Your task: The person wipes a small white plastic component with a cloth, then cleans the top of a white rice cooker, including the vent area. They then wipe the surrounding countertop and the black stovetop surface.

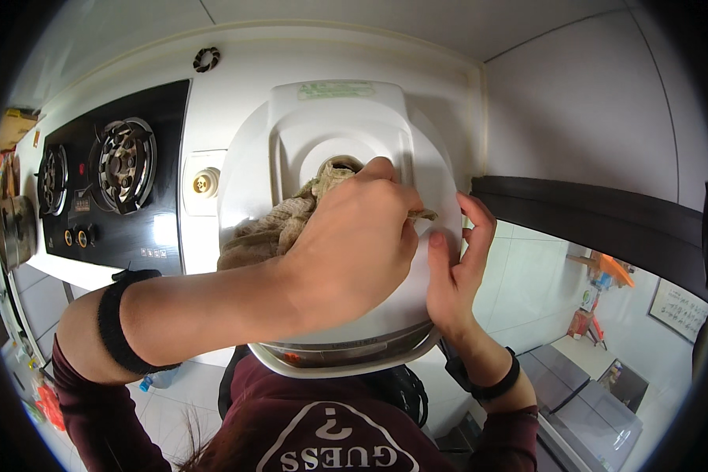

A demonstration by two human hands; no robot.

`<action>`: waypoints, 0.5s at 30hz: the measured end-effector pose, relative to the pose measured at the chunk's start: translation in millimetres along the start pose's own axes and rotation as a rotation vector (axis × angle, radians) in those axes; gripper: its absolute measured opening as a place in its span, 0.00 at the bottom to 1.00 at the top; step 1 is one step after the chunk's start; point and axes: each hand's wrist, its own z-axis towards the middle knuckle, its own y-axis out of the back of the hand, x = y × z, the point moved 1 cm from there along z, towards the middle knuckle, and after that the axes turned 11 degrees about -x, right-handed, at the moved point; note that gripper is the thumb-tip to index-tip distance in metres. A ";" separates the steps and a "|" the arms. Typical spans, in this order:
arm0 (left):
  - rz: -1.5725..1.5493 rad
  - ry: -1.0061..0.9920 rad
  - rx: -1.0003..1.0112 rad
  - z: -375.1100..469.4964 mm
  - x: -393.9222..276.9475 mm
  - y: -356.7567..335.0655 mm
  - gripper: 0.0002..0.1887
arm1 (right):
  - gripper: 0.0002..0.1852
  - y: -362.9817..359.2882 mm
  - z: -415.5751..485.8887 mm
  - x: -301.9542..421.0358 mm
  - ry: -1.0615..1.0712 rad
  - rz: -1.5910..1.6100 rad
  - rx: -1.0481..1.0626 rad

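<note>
A white domed kitchen appliance, probably a rice cooker [245, 153], stands on the counter close to my body. Near the middle of its lid is a round opening [345, 160], partly covered. My left hand [360, 230] reaches across the lid and grips a crumpled beige-green cloth [277, 227]. The cloth lies over the lid's left side and touches the opening; one corner sticks out past my fingers. My right hand [463, 259] rests against the right side of the appliance, fingers spread along its rim and thumb on top.
Left of the appliance is a white square fitting with a round knob [205, 183], then a black glass gas hob [168, 147]. A metal pot [16, 230] stands beyond the hob. A dark braided ring [206, 59] lies near the back wall. A dark ledge [566, 212] runs on the right.
</note>
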 end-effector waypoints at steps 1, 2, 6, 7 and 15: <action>-0.017 0.009 -0.004 -0.8 -1.4 0.2 0.11 | 0.27 0.0 0.2 0.0 0.005 -0.008 -0.003; -0.027 0.033 0.003 -1.3 -2.2 0.6 0.12 | 0.27 -0.4 0.3 0.1 0.010 -0.015 -0.006; -0.049 0.125 0.095 -0.3 -2.7 3.4 0.13 | 0.26 -1.1 0.1 0.2 0.016 -0.016 -0.011; -0.031 0.133 0.124 0.6 -2.7 3.6 0.13 | 0.26 -1.4 0.0 0.2 0.018 -0.020 -0.014; 0.057 0.082 0.281 9.5 1.7 7.2 0.14 | 0.25 -4.7 -0.5 0.3 0.039 -0.028 -0.043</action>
